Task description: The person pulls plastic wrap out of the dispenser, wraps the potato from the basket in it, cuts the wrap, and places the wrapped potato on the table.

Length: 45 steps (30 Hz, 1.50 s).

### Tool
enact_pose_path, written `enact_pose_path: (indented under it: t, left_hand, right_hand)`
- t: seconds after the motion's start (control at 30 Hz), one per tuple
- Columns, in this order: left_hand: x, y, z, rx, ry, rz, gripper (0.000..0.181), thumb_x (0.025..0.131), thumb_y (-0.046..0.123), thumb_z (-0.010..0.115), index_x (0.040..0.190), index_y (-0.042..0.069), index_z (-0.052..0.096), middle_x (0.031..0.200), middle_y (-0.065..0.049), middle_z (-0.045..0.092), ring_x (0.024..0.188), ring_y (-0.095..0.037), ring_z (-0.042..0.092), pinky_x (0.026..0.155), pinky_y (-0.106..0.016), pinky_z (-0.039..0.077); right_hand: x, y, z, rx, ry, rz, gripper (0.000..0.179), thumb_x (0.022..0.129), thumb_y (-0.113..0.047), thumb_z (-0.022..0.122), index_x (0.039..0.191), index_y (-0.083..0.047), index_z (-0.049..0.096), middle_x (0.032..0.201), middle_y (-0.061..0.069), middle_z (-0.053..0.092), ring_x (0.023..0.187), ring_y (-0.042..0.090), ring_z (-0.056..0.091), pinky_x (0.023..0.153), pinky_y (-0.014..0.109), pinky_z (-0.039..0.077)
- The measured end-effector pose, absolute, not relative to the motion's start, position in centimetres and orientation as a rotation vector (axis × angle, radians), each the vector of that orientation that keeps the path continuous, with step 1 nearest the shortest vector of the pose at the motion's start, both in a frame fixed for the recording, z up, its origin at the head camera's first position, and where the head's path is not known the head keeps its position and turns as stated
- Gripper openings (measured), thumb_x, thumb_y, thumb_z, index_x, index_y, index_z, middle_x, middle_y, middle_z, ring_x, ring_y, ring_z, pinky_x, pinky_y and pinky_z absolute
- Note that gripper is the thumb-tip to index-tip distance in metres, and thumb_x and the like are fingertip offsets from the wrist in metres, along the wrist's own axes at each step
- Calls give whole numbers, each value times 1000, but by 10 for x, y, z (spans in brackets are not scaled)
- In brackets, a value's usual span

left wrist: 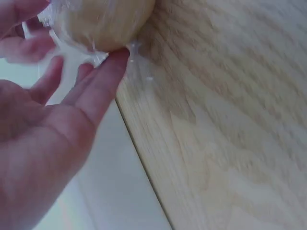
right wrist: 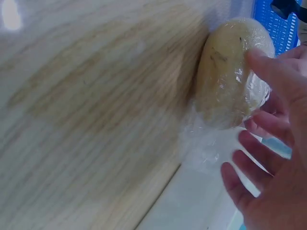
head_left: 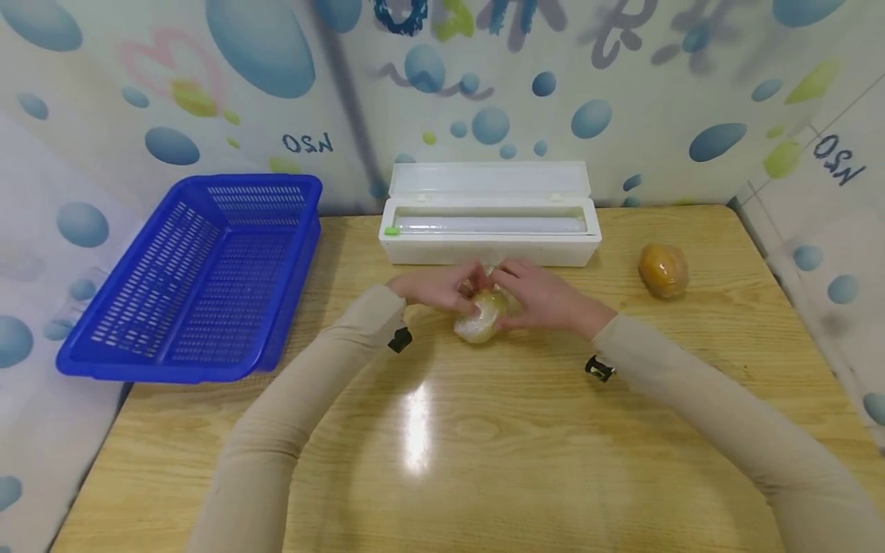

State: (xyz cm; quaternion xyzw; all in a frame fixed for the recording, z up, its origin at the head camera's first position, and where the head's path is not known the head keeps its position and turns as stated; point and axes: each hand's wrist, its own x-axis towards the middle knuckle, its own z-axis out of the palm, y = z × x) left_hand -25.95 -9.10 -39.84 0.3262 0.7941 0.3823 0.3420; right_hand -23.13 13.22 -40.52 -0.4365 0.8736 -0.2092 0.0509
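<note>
A pale yellow-brown potato (head_left: 477, 324), wrapped in clear plastic film, sits on the wooden table close in front of a white box. From its left, my left hand (head_left: 442, 286) holds it, the thumb on the near side. In the left wrist view, a fingertip of the left hand (left wrist: 62, 115) meets the potato (left wrist: 108, 24) where it is wrapped. My right hand (head_left: 542, 296) grips the other side. The right wrist view has the right thumb on the potato (right wrist: 223, 72), with the other fingers spread around loose plastic film (right wrist: 201, 143).
The white film box (head_left: 487, 252) has its lid raised, with a roll of clear film (head_left: 491, 224) inside and a green slider on its front edge. A blue plastic basket (head_left: 286, 307) stands at the left. An orange-brown round item in clear film (head_left: 664, 271) lies at the right.
</note>
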Motion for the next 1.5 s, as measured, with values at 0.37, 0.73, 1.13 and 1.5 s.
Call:
enact_pose_path:
  t: [0.37, 0.73, 1.13, 1.5]
  left_hand:
    - [-222, -79, -380, 616, 2546, 499, 25, 99, 21, 53, 103, -3, 58, 82, -6, 59, 67, -16, 55, 61, -27, 47]
    - [-230, -68, -398, 983, 2492, 437, 45, 102, 4, 34, 145, -9, 31, 153, -23, 25, 141, -32, 23, 114, -34, 14]
    - [-245, -90, -405, 1174, 2290, 600, 47, 105, 10, 24, 149, -5, 23, 156, -20, 20, 144, -29, 15, 115, -34, 11]
    - [-250, -85, -386, 1094, 2219, 493, 52, 106, 15, 29, 151, -5, 12, 158, -20, 3, 145, -27, 7, 115, -31, 10]
  right_hand:
    - [-209, 119, -409, -1108, 2748, -570, 57, 73, -42, 83, 103, -3, 53, 85, 6, 50, 70, 19, 46, 60, 32, 44]
    - [-193, 122, -404, -1176, 2465, -822, 30, 81, -7, 74, 104, 3, 58, 94, 12, 63, 86, 26, 62, 75, 34, 52]
    - [-184, 108, -405, -2117, 2647, 271, 39, 83, 0, 71, 117, -15, 60, 109, 3, 56, 94, 19, 53, 79, 28, 48]
    - [-185, 88, -419, -2435, 2443, 778, 37, 87, -25, 68, 124, -25, 62, 126, -4, 56, 103, 16, 50, 76, 29, 44]
